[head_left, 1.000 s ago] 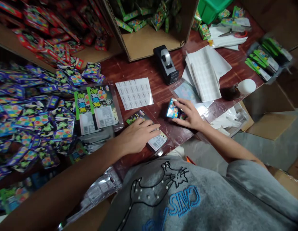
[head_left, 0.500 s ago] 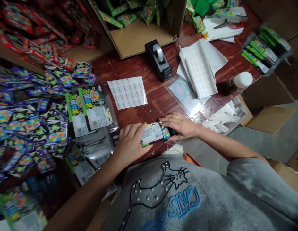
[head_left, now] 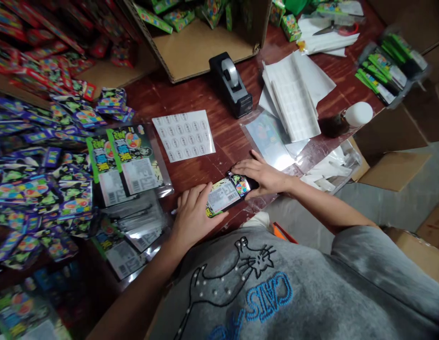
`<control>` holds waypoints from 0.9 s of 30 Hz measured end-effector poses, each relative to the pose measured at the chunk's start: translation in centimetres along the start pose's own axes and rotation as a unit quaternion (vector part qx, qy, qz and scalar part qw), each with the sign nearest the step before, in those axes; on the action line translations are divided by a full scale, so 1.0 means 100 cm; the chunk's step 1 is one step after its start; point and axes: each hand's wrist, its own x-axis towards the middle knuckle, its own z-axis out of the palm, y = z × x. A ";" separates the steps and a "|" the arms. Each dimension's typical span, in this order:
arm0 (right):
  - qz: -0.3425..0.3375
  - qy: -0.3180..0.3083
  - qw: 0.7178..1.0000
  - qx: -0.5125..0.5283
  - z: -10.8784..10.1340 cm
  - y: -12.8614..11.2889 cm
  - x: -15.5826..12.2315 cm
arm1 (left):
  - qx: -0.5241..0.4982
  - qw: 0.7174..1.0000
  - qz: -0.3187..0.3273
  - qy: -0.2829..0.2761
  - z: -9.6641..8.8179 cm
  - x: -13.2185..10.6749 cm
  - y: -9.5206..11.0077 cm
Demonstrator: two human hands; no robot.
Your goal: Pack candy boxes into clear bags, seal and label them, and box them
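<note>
A flat black printed packet point(head_left: 222, 196) with a pale barcode label lies at the table's near edge, between my two hands. My left hand point(head_left: 193, 217) grips its left end, thumb along the near side and fingers curled over the far side. At the right end, my right hand point(head_left: 262, 177) is closed over a small colourful box point(head_left: 239, 184), which meets the packet's end. Whether the box sits partly inside the packet, I cannot make out. My right palm hides the box's far part.
Purple boxes point(head_left: 24, 189) are heaped at left, beside stacked printed packets point(head_left: 134, 165). A sticker sheet point(head_left: 185, 134), a tape dispenser point(head_left: 233, 85), folded paper point(head_left: 293, 99) and a white-capped bottle point(head_left: 359, 114) lie beyond my hands. A carton point(head_left: 205, 52) holds green boxes.
The thumb of my right hand and its fingers have shifted slightly over the box, and more of the box's printed face shows. The view has moved a little.
</note>
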 end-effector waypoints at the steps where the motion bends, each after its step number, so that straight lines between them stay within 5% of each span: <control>1: 0.008 0.004 1.000 -0.005 0.002 -0.004 0.001 | 0.001 1.000 -0.008 0.007 0.001 -0.001 0.002; 8: -0.014 -0.043 0.999 -0.026 0.001 -0.022 -0.005 | -0.013 0.999 -0.032 0.025 0.005 -0.009 0.008; 13: 0.101 0.074 0.987 -0.099 0.018 -0.037 -0.003 | -0.007 0.998 -0.055 0.030 0.006 -0.014 0.010; 18: 0.061 0.058 0.991 -0.105 0.018 -0.034 0.009 | 0.009 1.000 -0.027 0.007 -0.006 -0.007 -0.005; 22: 0.098 0.182 0.967 -0.151 -0.051 0.026 0.073 | 0.022 0.999 -0.002 0.042 -0.066 0.061 -0.074; 24: 0.114 0.213 0.952 -0.185 -0.099 0.068 0.128 | 0.053 0.995 -0.040 0.076 -0.104 0.122 -0.120; 27: 0.205 0.177 0.931 -0.246 -0.158 0.121 0.223 | 0.062 0.987 -0.090 0.117 -0.149 0.217 -0.176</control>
